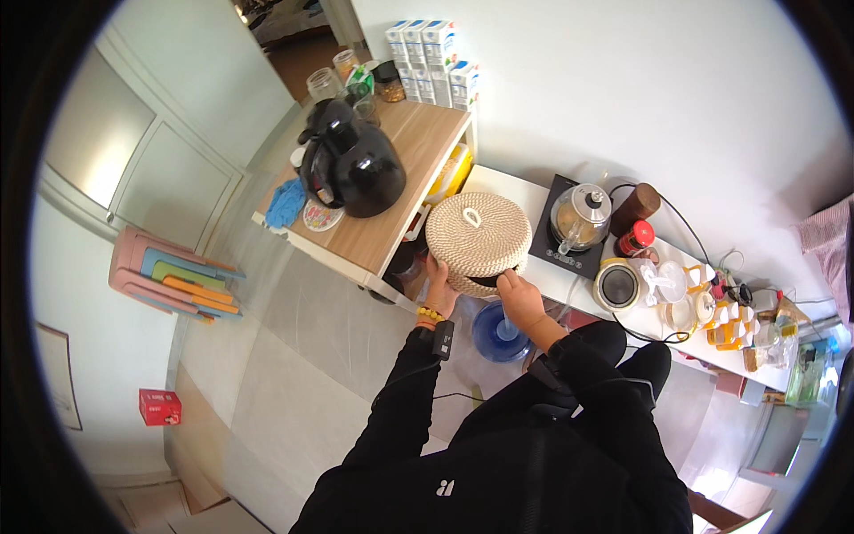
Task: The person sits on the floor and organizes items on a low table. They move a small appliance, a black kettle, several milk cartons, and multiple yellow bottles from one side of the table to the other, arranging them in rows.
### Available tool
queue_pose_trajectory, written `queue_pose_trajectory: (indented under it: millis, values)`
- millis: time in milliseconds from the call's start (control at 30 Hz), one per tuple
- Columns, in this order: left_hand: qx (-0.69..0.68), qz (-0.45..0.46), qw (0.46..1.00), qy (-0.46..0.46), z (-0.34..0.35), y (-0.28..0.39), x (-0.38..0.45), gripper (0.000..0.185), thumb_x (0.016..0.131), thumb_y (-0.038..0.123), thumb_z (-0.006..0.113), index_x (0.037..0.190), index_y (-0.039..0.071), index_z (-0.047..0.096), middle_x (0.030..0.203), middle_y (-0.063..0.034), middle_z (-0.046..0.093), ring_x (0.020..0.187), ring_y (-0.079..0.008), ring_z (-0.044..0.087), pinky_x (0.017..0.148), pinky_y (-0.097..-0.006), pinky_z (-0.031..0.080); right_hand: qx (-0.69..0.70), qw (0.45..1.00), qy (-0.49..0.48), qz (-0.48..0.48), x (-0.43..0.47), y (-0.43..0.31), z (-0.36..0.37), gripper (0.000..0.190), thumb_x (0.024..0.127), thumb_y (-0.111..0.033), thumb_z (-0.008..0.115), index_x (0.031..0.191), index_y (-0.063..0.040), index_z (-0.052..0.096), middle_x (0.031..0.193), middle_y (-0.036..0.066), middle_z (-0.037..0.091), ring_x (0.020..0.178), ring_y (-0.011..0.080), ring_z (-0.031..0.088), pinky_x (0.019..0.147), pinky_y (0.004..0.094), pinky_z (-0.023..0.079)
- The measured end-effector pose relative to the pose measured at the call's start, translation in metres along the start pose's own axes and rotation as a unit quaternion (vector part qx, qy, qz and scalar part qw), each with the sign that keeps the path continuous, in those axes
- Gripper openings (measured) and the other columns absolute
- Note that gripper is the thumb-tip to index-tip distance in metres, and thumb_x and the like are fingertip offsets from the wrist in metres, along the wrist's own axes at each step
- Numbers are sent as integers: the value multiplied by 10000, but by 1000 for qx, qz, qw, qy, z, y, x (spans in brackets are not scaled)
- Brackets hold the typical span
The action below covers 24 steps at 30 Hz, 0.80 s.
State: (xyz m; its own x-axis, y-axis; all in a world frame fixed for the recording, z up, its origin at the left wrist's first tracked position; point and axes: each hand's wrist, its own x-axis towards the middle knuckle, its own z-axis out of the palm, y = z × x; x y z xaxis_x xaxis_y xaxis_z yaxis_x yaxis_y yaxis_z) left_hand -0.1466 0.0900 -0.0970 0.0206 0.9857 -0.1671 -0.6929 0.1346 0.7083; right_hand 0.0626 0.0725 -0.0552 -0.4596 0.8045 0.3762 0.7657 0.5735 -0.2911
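A round woven rope basket (467, 283) is in front of me at the left end of the white low table, with a matching lid (480, 237) on top. The lid carries a small white loop (472, 217). A dark opening shows at the basket's front, below the lid's edge. My left hand (441, 294) holds the basket's lower left side. The fingers of my right hand (520, 299) are curled at the front right, by the dark opening. What is inside the basket is hidden.
Right of the basket, a glass kettle (580, 213) stands on a black electric cooktop (569, 261). A black thermos jug (360, 167) is on the wood-topped cabinet (427, 133). Beneath my hands is a blue water bottle (497, 337). Stacked stools (173, 274) stand left, and a cable (690, 237) runs behind the cooktop.
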Motion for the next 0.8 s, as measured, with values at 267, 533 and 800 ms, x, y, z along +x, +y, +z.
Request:
queue_pose_trajectory:
  millis: [267,533,800]
  values:
    - [-13,-66,998,4,5,-5,4,829,925,512,659,1557,327,156,1566,-63,296,1411,-341,358,1054,-633,392,37,997,-47,42,-5,12,-5,168,805,-43,603,929,-58,492,1013,121,537,866,313,636,703,424,545]
    - [77,-36,994,70,25,10,4,607,976,365,561,1515,288,294,1517,-71,382,1405,-335,376,1066,-656,348,270,943,-28,192,-3,8,2,383,780,-134,676,1102,8,526,1027,190,584,910,314,649,722,419,544]
    - [171,-35,978,117,60,35,8,616,947,319,575,1507,262,325,1485,-34,424,1353,-289,421,1018,-616,374,673,486,-67,554,55,15,-29,508,941,-496,650,1084,-13,583,904,110,678,597,158,589,515,273,458]
